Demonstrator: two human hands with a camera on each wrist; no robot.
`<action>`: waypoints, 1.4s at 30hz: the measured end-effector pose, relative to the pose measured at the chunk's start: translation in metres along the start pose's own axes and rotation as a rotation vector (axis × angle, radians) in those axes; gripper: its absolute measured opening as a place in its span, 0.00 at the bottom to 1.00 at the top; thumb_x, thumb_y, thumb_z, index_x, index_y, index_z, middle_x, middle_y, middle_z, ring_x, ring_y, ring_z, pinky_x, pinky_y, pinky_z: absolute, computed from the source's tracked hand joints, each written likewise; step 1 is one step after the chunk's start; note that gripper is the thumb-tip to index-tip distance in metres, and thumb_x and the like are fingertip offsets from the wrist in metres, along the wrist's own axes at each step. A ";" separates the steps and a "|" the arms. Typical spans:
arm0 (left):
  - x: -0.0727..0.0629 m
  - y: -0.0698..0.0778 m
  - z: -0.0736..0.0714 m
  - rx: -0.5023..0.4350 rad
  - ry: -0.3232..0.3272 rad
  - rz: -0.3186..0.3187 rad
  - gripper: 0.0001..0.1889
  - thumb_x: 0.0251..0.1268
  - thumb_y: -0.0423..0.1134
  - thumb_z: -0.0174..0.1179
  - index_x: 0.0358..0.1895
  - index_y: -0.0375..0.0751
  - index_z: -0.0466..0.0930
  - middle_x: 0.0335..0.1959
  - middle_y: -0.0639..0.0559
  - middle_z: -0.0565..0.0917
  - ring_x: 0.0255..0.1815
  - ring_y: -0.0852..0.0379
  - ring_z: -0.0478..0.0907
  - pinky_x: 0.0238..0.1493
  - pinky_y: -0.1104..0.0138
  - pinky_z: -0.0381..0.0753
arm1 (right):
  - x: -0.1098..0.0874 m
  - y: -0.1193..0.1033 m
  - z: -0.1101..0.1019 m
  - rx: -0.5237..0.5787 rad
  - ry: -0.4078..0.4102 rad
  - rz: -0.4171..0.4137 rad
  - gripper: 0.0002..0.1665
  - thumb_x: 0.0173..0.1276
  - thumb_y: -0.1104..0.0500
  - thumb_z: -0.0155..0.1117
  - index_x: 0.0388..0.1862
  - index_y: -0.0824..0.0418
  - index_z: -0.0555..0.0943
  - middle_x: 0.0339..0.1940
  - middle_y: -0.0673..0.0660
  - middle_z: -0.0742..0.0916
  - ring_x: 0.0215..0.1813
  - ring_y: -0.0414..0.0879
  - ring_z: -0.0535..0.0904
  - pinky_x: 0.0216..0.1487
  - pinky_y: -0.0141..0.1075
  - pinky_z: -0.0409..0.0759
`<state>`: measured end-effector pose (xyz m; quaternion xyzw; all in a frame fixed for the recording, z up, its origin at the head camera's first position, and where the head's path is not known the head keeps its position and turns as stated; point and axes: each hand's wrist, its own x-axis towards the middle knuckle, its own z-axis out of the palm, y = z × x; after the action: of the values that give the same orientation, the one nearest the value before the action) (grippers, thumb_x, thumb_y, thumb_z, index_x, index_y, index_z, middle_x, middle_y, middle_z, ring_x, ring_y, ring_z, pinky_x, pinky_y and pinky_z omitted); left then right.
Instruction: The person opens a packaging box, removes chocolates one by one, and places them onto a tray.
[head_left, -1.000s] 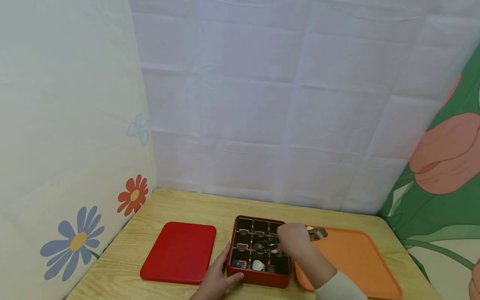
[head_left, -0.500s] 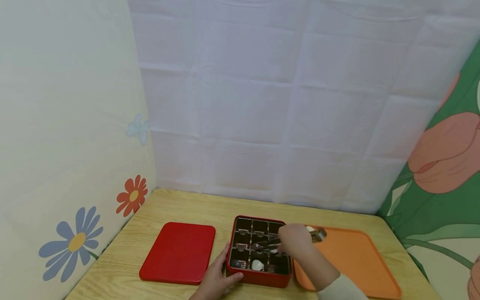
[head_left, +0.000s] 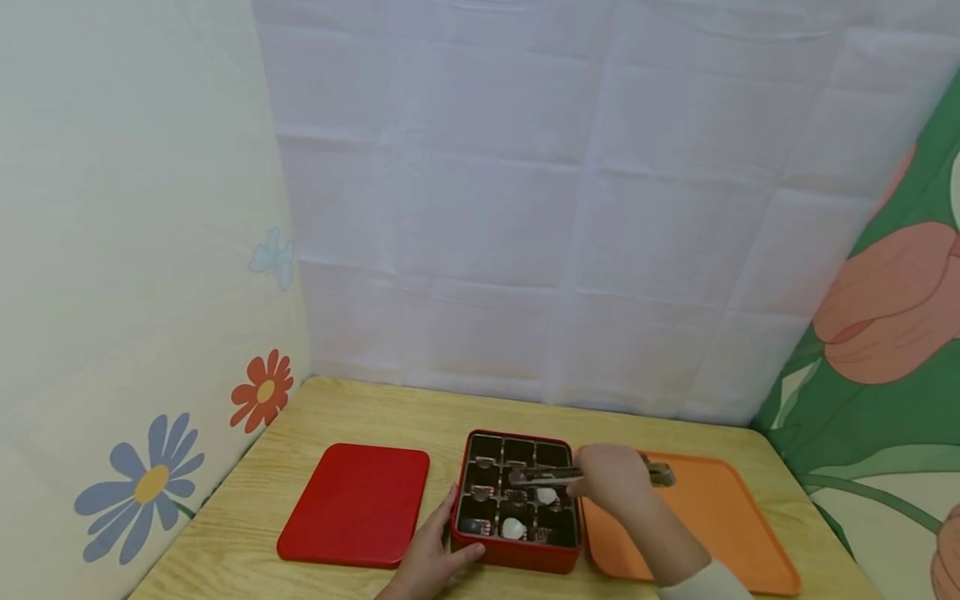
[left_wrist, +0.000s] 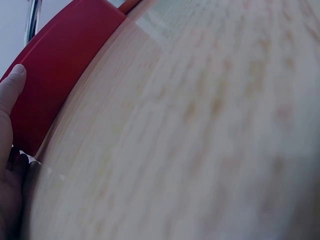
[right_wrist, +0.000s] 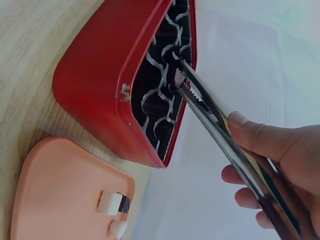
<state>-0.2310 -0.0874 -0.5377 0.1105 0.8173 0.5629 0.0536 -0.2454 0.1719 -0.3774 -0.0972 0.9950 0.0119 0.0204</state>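
Note:
My left hand grips the near left corner of a red box, its thumb on the front wall and fingers along the left side. The box stands uncovered, with a dark divider of several compartments. A pair of metal tongs is in my right hand, held over the box. Between the tong tips, in the right wrist view, sits a small brownish-pink piece. A white piece lies in a front compartment, and another white lump in one at the right.
A red lid lies left of the box on the wooden table. To the right is an orange tray. In the right wrist view the tray carries a white block, a dark piece and a rounded white piece.
My right hand and the tongs have shifted right and slightly away from me, uncovering the white lump in the right compartment. My left hand stays on the box corner.

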 end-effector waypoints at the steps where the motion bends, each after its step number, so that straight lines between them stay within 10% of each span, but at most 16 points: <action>1: 0.000 0.000 0.000 -0.002 -0.001 0.001 0.57 0.52 0.55 0.72 0.78 0.35 0.46 0.77 0.32 0.55 0.77 0.29 0.51 0.71 0.36 0.56 | -0.001 0.002 -0.001 0.012 -0.006 0.001 0.19 0.56 0.46 0.75 0.18 0.53 0.77 0.15 0.44 0.73 0.19 0.37 0.63 0.20 0.32 0.62; 21: 0.000 0.001 -0.001 0.002 0.000 -0.009 0.57 0.52 0.55 0.72 0.78 0.35 0.46 0.77 0.31 0.55 0.76 0.28 0.51 0.71 0.35 0.56 | -0.021 0.057 0.009 0.193 0.057 0.066 0.23 0.56 0.42 0.71 0.47 0.52 0.88 0.41 0.50 0.90 0.36 0.45 0.84 0.30 0.40 0.80; 42: 0.001 -0.001 -0.001 0.000 -0.007 -0.031 0.57 0.51 0.57 0.72 0.79 0.37 0.47 0.77 0.32 0.57 0.76 0.29 0.52 0.70 0.35 0.58 | -0.046 0.124 0.037 0.297 -0.065 0.281 0.20 0.59 0.38 0.68 0.35 0.54 0.87 0.32 0.50 0.88 0.31 0.44 0.81 0.31 0.45 0.78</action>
<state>-0.2326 -0.0888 -0.5385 0.0998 0.8189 0.5615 0.0651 -0.2227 0.3039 -0.4094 0.0469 0.9884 -0.1290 0.0645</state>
